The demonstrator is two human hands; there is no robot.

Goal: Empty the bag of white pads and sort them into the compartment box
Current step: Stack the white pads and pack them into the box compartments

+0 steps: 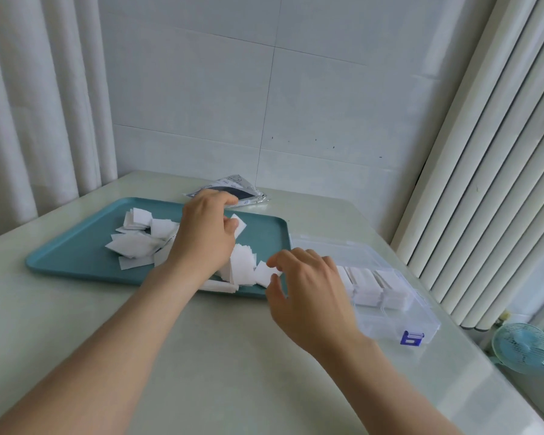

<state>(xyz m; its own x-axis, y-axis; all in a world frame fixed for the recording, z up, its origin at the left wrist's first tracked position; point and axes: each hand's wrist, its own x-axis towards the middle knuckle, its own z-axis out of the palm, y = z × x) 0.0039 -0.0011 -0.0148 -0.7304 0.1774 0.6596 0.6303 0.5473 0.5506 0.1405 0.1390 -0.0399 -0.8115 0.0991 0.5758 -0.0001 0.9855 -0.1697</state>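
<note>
Left hand (208,237) holds one pad (240,227), right hand (310,291) another; one tray (76,257).

Wht pads (242,265) on teal tray (76,255)

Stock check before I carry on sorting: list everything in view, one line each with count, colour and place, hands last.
teal plastic tray: one, teal, on the table, left of centre.
loose white square pads: many, white, heaped on the tray.
clear plastic compartment box: one, clear with a blue latch, right of the tray.
sorted white pads: several stacks, white, in the box's compartments.
patterned foil bag: one, silver-grey, behind the tray.
pale green table: one, under everything.
small desk fan: one, light blue-green, lower right.
left hand: over the tray, pinches a held pad.
right hand: at the tray's right edge, pinches a second pad.
</note>
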